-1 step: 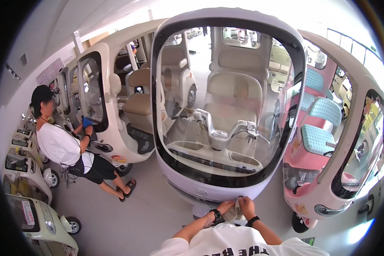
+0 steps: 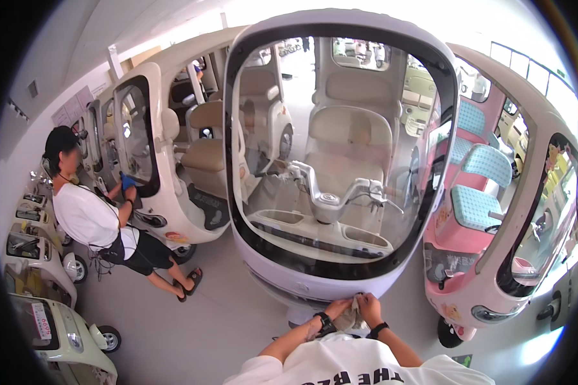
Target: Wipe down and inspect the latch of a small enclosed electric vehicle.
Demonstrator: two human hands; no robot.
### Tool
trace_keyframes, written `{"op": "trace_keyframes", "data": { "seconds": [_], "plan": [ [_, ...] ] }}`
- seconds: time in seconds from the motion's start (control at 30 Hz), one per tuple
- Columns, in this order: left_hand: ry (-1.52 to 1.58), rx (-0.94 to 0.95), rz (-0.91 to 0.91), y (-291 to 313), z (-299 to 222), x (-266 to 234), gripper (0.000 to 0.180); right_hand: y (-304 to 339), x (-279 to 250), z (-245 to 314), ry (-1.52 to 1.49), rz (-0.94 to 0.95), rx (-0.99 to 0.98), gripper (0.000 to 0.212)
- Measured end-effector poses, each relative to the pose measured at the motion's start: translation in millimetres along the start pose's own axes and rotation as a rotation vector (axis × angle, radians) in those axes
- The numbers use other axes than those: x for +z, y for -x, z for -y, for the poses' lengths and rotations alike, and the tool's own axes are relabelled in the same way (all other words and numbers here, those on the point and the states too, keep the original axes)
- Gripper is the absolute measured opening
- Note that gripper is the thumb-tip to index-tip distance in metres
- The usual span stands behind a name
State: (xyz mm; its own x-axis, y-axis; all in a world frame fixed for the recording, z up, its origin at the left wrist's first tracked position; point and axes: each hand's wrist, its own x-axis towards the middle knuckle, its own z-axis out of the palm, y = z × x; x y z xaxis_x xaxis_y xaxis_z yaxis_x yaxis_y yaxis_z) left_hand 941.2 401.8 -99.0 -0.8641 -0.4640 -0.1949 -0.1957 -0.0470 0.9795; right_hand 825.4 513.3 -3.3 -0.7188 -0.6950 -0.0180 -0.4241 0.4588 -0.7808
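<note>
Since the earlier frame, the whole scene has slid slightly left in our view, and the co-worker's hand (image 2: 130,192), with its blue cloth (image 2: 128,180), has shifted a little by a dark windscreen edge; our two hands are much as before.

Our cloth: a crumpled, greyish-beige piece of soft fabric (image 2: 351,318), bunched, with a paler fold standing up. It sits between our hands, just at the lower front of a lilac, round-nosed three-wheeler (image 2: 282,273); whether it touches the body, we cannot tell. Left hand (image 2: 341,308): fingers closed on the cloth's left side. Right hand (image 2: 368,307): fingertips pinching the upper fold.

Markings noted: small round emblem (image 2: 303,287) on the lilac nose; dark block lettering across our white shirt (image 2: 327,359); red characters on a white plate (image 2: 42,321), lower left; pale lettering on the dark floor mat (image 2: 205,208) of the cream vehicle (image 2: 180,221).
</note>
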Motion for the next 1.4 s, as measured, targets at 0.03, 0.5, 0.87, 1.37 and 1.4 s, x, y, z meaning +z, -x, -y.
{"op": "trace_keyframes", "data": {
  "seconds": [0.03, 0.5, 0.87, 1.37, 1.4],
  "plan": [
    [0.175, -0.117, 0.017, 3, -25, 2, 0.042, -4, 1, -5, -0.009, -0.015, 0.019, 0.033],
    [0.205, -0.039, 0.198, -1, -11, -3, 0.031, -4, 1, 22, 0.006, 0.073, 0.141, 0.031],
    [0.525, -0.421, 0.166, -6, -55, 3, 0.026, -25, 23, -73, -0.148, 0.354, 0.254, 0.068],
    [0.389, -0.309, 0.273, -2, -67, -6, 0.038, -17, 0, -46, -0.111, 0.436, 0.288, 0.07],
    [0.398, -0.308, 0.276, -3, -62, -8, 0.038, -16, -1, -41, -0.103, 0.435, 0.292, 0.07]
  ]
}}
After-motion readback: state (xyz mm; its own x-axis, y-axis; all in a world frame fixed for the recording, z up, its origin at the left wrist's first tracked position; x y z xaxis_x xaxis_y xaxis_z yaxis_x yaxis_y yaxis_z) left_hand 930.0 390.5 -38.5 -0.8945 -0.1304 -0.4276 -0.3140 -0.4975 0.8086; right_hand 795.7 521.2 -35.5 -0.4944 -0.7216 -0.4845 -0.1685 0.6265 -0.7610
